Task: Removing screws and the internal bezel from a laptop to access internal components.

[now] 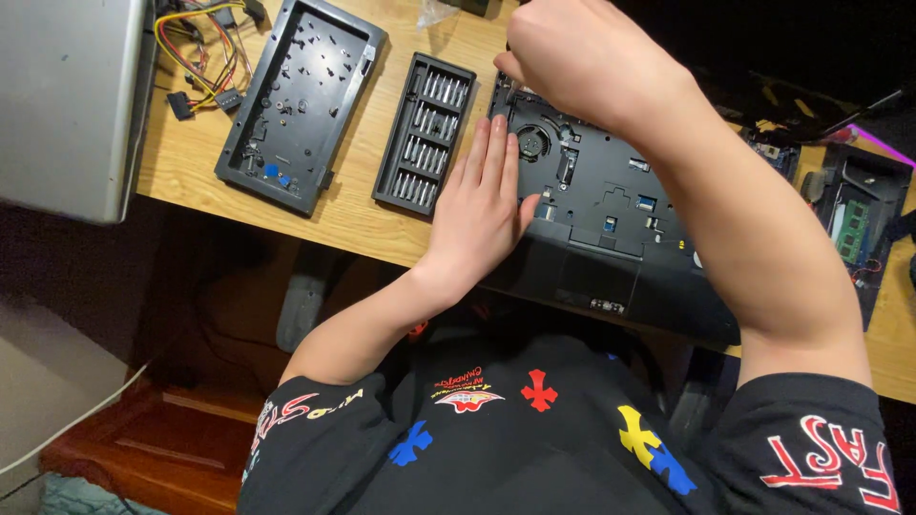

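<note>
An opened black laptop base [611, 205] with its cooling fan [531, 143] exposed lies on the wooden desk [191, 153] in front of me. My left hand [480, 205] rests flat on the base's left edge, fingers together, next to the fan. Above the base's far left corner my right hand [563, 57] is closed around a thin screwdriver [509, 84], whose tip points down at the corner. Most of the screwdriver is hidden inside my fist.
A black tray of screwdriver bits [425, 133] lies left of the laptop. Further left lies a black plastic cover [301, 100], coloured cables [200, 57] and a grey computer case [67, 95]. Another opened device with a green memory board [854, 229] sits at right.
</note>
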